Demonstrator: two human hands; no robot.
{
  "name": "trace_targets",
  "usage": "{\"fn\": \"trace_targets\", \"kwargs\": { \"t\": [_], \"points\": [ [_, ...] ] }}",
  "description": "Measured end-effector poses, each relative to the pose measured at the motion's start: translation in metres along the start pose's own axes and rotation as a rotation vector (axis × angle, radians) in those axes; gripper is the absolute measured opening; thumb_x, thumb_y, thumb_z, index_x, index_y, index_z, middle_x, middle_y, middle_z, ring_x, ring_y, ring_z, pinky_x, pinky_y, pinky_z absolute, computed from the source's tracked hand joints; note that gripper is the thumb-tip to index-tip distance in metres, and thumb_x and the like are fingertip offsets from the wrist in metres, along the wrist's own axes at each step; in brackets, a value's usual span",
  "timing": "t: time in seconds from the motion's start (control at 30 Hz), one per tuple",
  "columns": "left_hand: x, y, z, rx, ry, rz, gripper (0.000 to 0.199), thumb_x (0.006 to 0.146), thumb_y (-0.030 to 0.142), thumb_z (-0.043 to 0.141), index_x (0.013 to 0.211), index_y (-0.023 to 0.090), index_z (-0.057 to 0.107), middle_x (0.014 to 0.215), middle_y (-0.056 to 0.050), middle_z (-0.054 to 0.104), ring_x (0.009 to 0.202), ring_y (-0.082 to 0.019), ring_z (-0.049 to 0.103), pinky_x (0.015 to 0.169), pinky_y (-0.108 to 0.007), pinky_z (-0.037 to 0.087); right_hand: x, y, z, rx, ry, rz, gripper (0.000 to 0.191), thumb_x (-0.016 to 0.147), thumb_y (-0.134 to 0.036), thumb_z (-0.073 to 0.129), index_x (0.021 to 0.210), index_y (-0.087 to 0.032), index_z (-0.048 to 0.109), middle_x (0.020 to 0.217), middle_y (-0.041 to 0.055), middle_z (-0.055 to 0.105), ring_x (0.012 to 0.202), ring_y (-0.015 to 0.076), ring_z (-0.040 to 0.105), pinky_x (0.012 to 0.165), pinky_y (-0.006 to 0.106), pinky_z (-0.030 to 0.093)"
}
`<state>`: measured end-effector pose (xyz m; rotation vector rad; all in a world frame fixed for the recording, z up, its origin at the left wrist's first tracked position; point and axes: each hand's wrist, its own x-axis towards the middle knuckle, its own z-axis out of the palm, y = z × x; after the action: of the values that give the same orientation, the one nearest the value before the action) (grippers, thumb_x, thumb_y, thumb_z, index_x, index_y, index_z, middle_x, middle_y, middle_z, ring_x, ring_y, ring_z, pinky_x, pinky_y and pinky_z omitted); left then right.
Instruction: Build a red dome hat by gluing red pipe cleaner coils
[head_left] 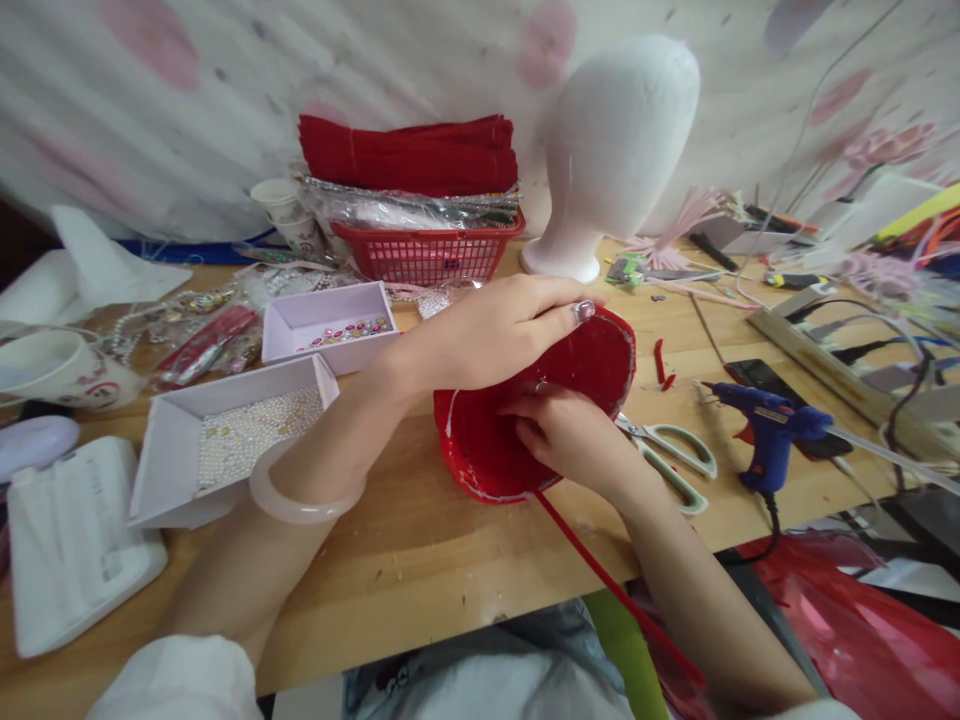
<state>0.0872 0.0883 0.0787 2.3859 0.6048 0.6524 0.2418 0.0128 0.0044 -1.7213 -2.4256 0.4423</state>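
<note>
A red bowl-shaped piece point(472, 450), with whitish glue-like marks along its rim, sits tilted with its hollow side toward me. My left hand point(495, 330) reaches across its top and grips the far rim, thumb near the edge. Inside the hollow, my right hand point(562, 430) has its fingers curled against the red surface; whatever they pinch is hidden. From the near rim a narrow red strip point(585, 560) runs down past my right forearm. Scissors point(675, 450) with pale green handles lie just right of the piece, partly behind it.
A blue glue gun point(772, 425) and a power strip point(847, 390) are at right. White trays of pearls point(161, 450) and gems point(277, 335) stand at left. Behind are a red basket point(427, 255) and a white foam head point(619, 150). Red scraps point(660, 365) lie nearby.
</note>
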Motion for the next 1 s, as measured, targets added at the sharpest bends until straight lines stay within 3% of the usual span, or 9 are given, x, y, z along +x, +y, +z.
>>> {"fn": "trace_targets", "kwargs": {
  "t": [0.2, 0.8, 1.0],
  "points": [
    [-0.001, 0.003, 0.000, -0.013, -0.019, -0.018, 0.032, 0.101, 0.020, 0.041, 0.119, 0.022, 0.066, 0.134, 0.003, 0.067, 0.124, -0.019, 0.060, 0.111, -0.034, 0.044, -0.012, 0.000, -0.005, -0.020, -0.031, 0.008, 0.034, 0.081, -0.005, 0.050, 0.093, -0.020, 0.078, 0.101, 0.0060, 0.077, 0.095, 0.0232, 0.071, 0.087, 0.032, 0.051],
    [0.000, 0.001, 0.003, 0.003, -0.013, 0.011, 0.035, 0.098, 0.023, 0.040, 0.122, 0.027, 0.065, 0.136, 0.007, 0.064, 0.128, -0.019, 0.058, 0.113, -0.035, 0.043, -0.014, 0.002, -0.001, 0.057, -0.054, -0.027, 0.035, 0.084, -0.007, 0.050, 0.098, -0.022, 0.078, 0.105, 0.0036, 0.077, 0.094, 0.0212, 0.070, 0.088, 0.030, 0.051],
    [0.000, 0.003, 0.002, 0.007, -0.016, -0.026, 0.035, 0.098, 0.022, 0.041, 0.123, 0.025, 0.065, 0.135, 0.007, 0.065, 0.127, -0.018, 0.059, 0.112, -0.030, 0.043, -0.013, 0.001, 0.001, 0.083, -0.035, -0.036, 0.035, 0.084, -0.006, 0.050, 0.097, -0.022, 0.078, 0.104, 0.0039, 0.076, 0.094, 0.0200, 0.070, 0.088, 0.030, 0.052]
  ]
}}
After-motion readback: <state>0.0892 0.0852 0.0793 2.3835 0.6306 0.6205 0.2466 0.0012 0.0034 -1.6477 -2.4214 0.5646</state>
